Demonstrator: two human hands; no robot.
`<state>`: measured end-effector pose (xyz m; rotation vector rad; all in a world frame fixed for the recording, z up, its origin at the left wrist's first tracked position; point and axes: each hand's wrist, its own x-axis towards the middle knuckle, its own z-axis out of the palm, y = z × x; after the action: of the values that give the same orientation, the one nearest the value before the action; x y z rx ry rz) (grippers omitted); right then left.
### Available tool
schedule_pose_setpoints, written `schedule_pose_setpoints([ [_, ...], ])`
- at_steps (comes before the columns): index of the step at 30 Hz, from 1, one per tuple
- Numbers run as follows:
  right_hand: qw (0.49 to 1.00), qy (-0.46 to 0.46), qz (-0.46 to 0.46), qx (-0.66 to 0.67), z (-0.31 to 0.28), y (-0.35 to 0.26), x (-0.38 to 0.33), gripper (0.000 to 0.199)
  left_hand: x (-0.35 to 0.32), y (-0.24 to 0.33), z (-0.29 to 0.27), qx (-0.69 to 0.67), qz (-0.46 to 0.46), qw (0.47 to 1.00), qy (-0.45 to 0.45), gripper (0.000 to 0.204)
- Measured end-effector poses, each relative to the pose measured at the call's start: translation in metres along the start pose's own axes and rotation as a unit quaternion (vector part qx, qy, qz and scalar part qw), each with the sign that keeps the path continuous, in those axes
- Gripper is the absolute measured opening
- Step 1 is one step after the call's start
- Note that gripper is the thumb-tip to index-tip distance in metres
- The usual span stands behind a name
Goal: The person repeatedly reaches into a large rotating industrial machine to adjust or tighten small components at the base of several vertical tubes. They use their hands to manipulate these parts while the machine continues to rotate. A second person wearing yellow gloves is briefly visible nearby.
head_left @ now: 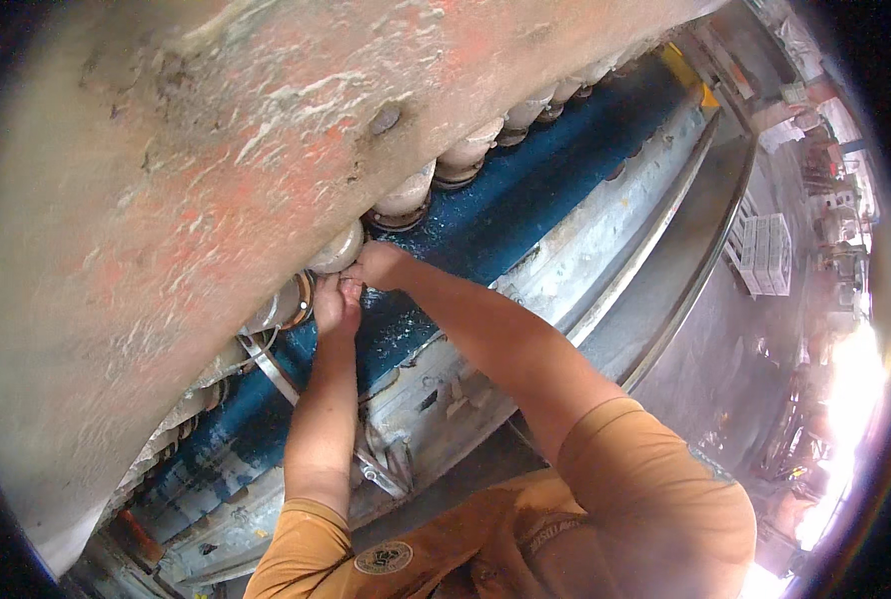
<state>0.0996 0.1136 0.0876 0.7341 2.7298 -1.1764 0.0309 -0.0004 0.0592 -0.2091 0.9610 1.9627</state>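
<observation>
A row of beige rounded caps (338, 250) runs along a blue strip (525, 190), tucked under a large worn pinkish-grey drum (166, 200). My left hand (334, 302) and my right hand (378, 266) meet at the foot of one cap. The fingers of both are pinched together on a small fitting there, which they mostly hide. To the left of my left hand, a metal ring (301, 299) circles the neighbouring cap. Both forearms are bare, and orange sleeves show at the bottom.
A thin metal strap (271, 367) hangs down past my left forearm over a chipped grey-white flange (585, 250). A grey curved rail (685, 250) follows the flange on the right. Beyond it lie a concrete floor, white crates (765, 255) and workshop clutter.
</observation>
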Motion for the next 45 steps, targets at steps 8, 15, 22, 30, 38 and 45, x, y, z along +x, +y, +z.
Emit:
schedule_pose_setpoints([
  [8, 0.997, 0.058, -0.047, -0.004, 0.005, -0.017, -0.023, 0.025, 0.009, -0.001, -0.02, 0.021, 0.011, 1.0, -0.011, 0.025],
  [15, 0.96, 0.137, -0.21, -0.125, 0.019, 0.016, -0.013, 0.029, 0.002, -0.003, -0.001, 0.02, -0.028, 0.999, 0.015, 0.026],
  [22, 0.884, 0.385, 0.18, 0.197, 0.069, -0.068, -0.025, 0.022, 0.015, 0.001, -0.023, 0.196, 0.048, 0.979, -0.025, 0.028],
  [30, 0.923, 0.069, 0.097, 0.365, 0.045, 0.003, -0.053, 0.033, 0.007, -0.003, -0.012, 0.011, 0.001, 0.998, -0.069, 0.03],
  [38, 0.945, 0.185, -0.246, -0.108, -0.005, 0.005, -0.027, 0.028, 0.004, 0.0, -0.008, -0.022, -0.013, 1.0, 0.004, 0.033],
  [45, 0.993, 0.084, -0.056, -0.066, -0.015, -0.003, -0.006, 0.034, 0.008, -0.002, -0.014, -0.024, -0.024, 0.999, 0.004, 0.03],
])
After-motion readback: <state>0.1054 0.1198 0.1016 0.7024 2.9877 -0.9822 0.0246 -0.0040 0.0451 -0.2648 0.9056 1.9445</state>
